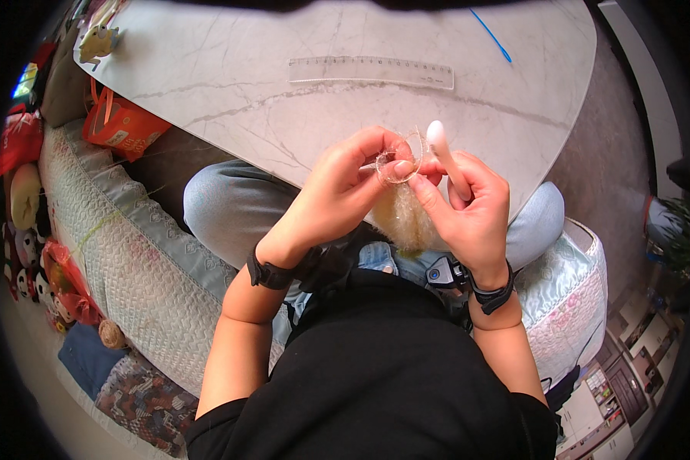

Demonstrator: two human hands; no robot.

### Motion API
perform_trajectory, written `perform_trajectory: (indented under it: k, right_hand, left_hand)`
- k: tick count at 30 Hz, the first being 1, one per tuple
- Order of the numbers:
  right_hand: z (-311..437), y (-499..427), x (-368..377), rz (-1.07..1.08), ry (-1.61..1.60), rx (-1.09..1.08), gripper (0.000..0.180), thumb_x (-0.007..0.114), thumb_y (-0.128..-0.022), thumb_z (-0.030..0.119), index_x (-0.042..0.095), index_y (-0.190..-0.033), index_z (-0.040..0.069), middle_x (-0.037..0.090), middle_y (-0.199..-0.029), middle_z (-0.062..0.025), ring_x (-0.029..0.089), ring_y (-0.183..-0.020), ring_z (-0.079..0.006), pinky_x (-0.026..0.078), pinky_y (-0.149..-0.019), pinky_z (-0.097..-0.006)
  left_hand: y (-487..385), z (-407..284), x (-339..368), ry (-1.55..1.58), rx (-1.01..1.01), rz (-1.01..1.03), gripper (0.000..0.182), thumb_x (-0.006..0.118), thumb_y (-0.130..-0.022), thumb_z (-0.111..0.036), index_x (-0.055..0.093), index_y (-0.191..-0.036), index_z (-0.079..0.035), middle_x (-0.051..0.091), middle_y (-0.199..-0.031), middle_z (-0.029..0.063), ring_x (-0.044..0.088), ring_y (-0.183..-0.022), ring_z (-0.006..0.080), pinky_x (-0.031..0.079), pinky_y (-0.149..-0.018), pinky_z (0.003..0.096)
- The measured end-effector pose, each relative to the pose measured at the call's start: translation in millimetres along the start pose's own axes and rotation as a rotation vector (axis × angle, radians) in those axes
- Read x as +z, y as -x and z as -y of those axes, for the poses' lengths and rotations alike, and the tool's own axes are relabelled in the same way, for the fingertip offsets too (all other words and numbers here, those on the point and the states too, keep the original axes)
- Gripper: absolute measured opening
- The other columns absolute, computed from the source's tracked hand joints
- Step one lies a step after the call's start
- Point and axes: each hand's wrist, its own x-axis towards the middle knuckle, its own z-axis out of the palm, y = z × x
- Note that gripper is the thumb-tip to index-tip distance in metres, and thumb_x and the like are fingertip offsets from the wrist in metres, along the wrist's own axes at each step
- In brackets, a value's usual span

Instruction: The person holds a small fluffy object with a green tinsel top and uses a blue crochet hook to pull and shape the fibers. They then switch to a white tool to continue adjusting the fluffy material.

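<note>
My left hand (359,178) pinches a fluffy cream crocheted piece (405,215) at its upper edge, between thumb and fingers. A loop of fuzzy yarn (418,144) stands up around the fingertips. My right hand (471,198) meets the left at the same spot and grips a crochet hook by its handle (445,152), which is pink with a white rounded end pointing up and away from me. The hook's working tip is hidden among the fingers. Below the hands the fuzzy piece hangs over my lap, with a greenish part at its bottom.
On the marble-patterned table (236,69) lie a clear ruler (371,72), a blue plastic yarn needle (493,37) and a small yellow figure (99,43). An orange bag (123,126) stands left of the table. A ball of brown yarn (112,334) rests by the quilted sofa cover (132,247).
</note>
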Motion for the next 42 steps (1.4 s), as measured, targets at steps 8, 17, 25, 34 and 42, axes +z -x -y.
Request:
perform_trajectory:
  k: [8,17,25,34,42]
  right_hand:
    - [0.4,-1.1,-2.2,-0.01,0.064,0.032,0.007,0.067,-0.072,0.002,0.065,-0.079,0.0,0.057,-0.066,-0.0005,0.035,-0.048,-0.0034,0.028,-0.043,-0.0213]
    - [-8.4,2.6,-4.4,0.006,-0.009,0.042,0.008,0.067,-0.072,0.003,0.064,-0.079,0.001,0.055,-0.066,0.0003,0.034,-0.047,-0.0033,0.028,-0.043,-0.0216]
    - [-6.2,2.8,-4.2,0.02,0.037,-0.038,0.009,0.068,-0.073,0.004,0.065,-0.081,0.001,0.054,-0.066,-0.0003,0.036,-0.047,-0.0048,0.028,-0.043,-0.0222]
    - [0.7,0.8,-5.7,0.046,0.152,-0.083,0.008,0.067,-0.073,0.003,0.063,-0.08,0.002,0.055,-0.067,-0.0027,0.039,-0.047,-0.0076,0.031,-0.043,-0.0236]
    - [-1.0,-1.3,-4.6,0.059,0.135,-0.089,0.009,0.067,-0.073,0.003,0.063,-0.081,0.002,0.055,-0.067,-0.0033,0.04,-0.048,-0.0078,0.032,-0.044,-0.0231]
  left_hand:
    - [-0.5,2.2,1.3,-0.035,-0.036,-0.032,0.011,0.056,-0.091,-0.007,0.055,-0.097,0.001,0.058,-0.093,0.0028,0.053,-0.095,0.0092,0.048,-0.085,0.0283]
    - [-7.0,1.6,-14.1,0.106,-0.039,0.151,0.018,0.053,-0.094,-0.016,0.058,-0.101,0.0,0.06,-0.095,0.0021,0.053,-0.09,0.0087,0.044,-0.085,0.0264]
    - [-18.0,-4.3,-23.2,0.046,-0.103,0.217,0.016,0.063,-0.087,-0.016,0.061,-0.092,0.0,0.062,-0.087,0.0011,0.055,-0.084,0.0073,0.046,-0.081,0.0254]
    - [-16.1,-21.8,-19.9,-0.09,-0.093,0.18,0.017,0.071,-0.078,-0.003,0.061,-0.09,0.003,0.059,-0.09,0.0028,0.059,-0.086,0.01,0.051,-0.078,0.0243]
    - [-14.0,-26.9,-19.7,-0.383,0.052,0.179,0.02,0.07,-0.076,0.0,0.061,-0.093,0.005,0.057,-0.096,0.0058,0.06,-0.089,0.0129,0.051,-0.081,0.026]
